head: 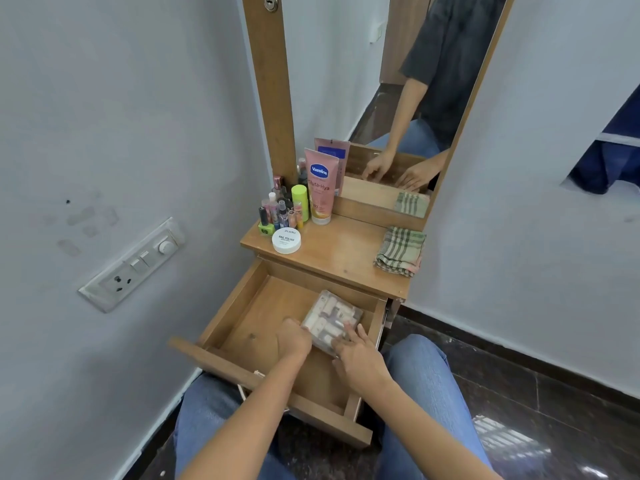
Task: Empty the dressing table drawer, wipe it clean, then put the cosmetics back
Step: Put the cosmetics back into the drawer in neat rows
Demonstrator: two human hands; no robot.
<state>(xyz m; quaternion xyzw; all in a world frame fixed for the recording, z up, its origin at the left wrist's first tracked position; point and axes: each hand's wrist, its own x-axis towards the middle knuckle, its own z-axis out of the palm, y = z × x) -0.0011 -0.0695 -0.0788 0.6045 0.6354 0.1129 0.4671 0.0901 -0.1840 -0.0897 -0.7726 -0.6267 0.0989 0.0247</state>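
One clear box (332, 318) of pale cosmetics lies mid-frame in the drawer (263, 317); left hand (294, 339) grips its edge, right hand (356, 358) touches it, fingers straight.

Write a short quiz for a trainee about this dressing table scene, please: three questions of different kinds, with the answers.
1. True or false: the checked cloth lies inside the open drawer.
2. Choose one: what do the left hand and the right hand both touch? A, the pink tube. B, the clear box. C, the white jar.
3. Fill the gap: the small bottles stand on the ___ side of the tabletop, from the person's view.

Key: 1 false, it lies on the tabletop. 2 B. 3 left.
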